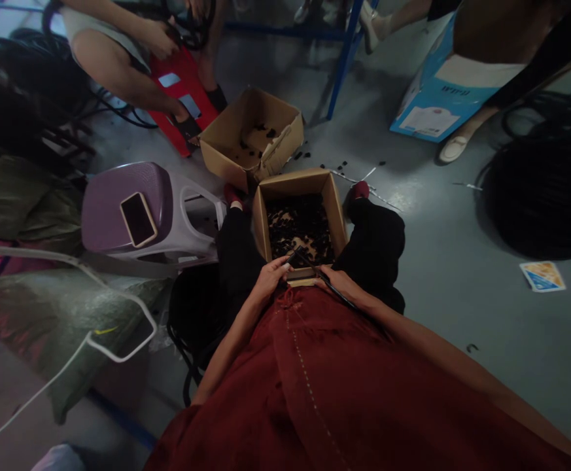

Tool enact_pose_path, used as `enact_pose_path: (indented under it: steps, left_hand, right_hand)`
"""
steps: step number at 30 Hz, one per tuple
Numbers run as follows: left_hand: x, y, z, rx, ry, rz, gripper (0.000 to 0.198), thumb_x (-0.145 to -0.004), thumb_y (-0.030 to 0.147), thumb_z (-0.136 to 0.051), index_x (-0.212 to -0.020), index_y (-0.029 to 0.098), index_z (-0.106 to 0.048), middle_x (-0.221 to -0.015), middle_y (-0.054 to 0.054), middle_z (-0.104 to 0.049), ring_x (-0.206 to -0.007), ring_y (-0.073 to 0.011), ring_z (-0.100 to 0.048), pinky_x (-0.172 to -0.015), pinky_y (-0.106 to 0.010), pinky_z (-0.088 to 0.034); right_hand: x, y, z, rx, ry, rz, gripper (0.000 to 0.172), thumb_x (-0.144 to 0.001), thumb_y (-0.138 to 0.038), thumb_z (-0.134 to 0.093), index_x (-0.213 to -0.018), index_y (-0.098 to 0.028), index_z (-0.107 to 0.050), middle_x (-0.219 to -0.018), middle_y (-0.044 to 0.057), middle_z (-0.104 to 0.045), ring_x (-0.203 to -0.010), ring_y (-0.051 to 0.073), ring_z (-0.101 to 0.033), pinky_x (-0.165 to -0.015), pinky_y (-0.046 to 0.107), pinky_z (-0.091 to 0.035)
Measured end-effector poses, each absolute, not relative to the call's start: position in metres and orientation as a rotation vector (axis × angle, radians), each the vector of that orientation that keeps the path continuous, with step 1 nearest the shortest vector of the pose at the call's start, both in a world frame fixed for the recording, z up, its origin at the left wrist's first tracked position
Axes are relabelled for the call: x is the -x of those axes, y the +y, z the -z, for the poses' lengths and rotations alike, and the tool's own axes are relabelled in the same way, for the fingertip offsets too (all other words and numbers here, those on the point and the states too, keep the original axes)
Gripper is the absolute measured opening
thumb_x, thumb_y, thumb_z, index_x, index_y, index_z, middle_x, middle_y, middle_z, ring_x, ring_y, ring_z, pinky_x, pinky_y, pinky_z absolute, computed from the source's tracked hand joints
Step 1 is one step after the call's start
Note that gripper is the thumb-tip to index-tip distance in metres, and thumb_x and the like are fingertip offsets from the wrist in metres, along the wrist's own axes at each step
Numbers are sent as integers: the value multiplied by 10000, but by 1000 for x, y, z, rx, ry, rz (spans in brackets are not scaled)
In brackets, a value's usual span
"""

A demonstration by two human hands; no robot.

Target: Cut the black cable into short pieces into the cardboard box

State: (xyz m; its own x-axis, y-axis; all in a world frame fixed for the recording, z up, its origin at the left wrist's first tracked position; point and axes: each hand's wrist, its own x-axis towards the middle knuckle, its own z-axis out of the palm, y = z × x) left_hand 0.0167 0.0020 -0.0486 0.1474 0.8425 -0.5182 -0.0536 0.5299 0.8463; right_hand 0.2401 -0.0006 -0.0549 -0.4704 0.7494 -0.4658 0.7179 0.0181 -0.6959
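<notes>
My left hand (271, 276) is closed, thumb and fingers pinching a small dark piece (292, 256) over the near edge of an open cardboard box (260, 226). Beside it my right hand (340, 282) is closed round a thin black strip (337, 292), which runs back along my lap toward my forearm. The inner ends of the two held pieces come close together; whether they touch I cannot make out. Many small black pieces (297, 219) lie in the box between my feet, with patches of cardboard showing among them.
A second cardboard box (224, 150) with a few black pieces stands just beyond. On the left, a purple stool (101, 209) carries a phone (138, 219). A black coil (543, 190) and a blue box (425, 108) stand right. Another person's hand (160, 39) is near a red stool (174, 78).
</notes>
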Motion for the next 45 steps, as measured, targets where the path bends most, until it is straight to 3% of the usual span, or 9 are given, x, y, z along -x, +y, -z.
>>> enact_pose_path:
  steps: [12,17,31,45]
  left_hand:
    - [-13,8,39,-1007,1324,-642,410,-762,275,-563,-1136,120,-628,-758,-23,-643,-543,-71,-422,-553,-202,-340]
    - [-11,9,28,-1063,1330,-590,390,-762,262,-559,-1118,129,-643,-730,-20,-651,-536,-81,-417,-536,-203,-342]
    - [-13,3,49,-888,1296,-640,488,-724,335,-591,-1155,106,-610,-734,-14,-632,-517,-55,-396,-523,-193,-307]
    - [-15,17,57,-912,1357,-652,422,-711,227,-586,-1116,113,-626,-701,-4,-624,-505,-60,-402,-517,-192,-324]
  right_hand:
    - [-234,5,43,1643,-2220,-1531,428,-871,-463,-428,-1159,-153,-484,-1038,138,-629,-916,239,-603,-750,284,-419]
    - [-232,5,42,1609,-2168,-1549,418,-864,-447,-454,-1182,-176,-472,-1090,124,-611,-955,228,-588,-794,291,-415]
    - [-231,3,47,1623,-2284,-1454,290,-866,-423,-440,-1029,-188,-490,-879,86,-633,-791,207,-598,-664,255,-391]
    - [-232,4,61,1758,-2291,-1368,266,-866,-456,-442,-954,-219,-523,-808,62,-644,-716,195,-608,-577,233,-343]
